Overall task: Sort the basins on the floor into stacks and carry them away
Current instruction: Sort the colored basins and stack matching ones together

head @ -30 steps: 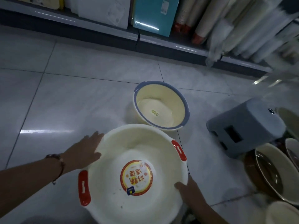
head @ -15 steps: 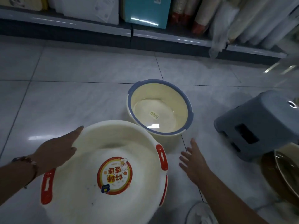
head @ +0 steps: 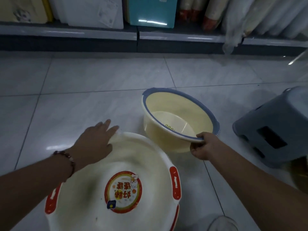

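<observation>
While right hand (head: 204, 146) pinches blue-rimmed basin (head: 179, 120) near rim, left hand (head: 95, 141) lies flat, fingers straight, on white basin (head: 115, 185) rim: steady white, lift blue level, nest centred.

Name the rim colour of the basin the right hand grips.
Blue-grey, on the yellow basin; right hand, head view.

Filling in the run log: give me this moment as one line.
left hand: flat on white basin rim | right hand: pinching yellow basin near rim, basin tilted | grey stool: right
</observation>
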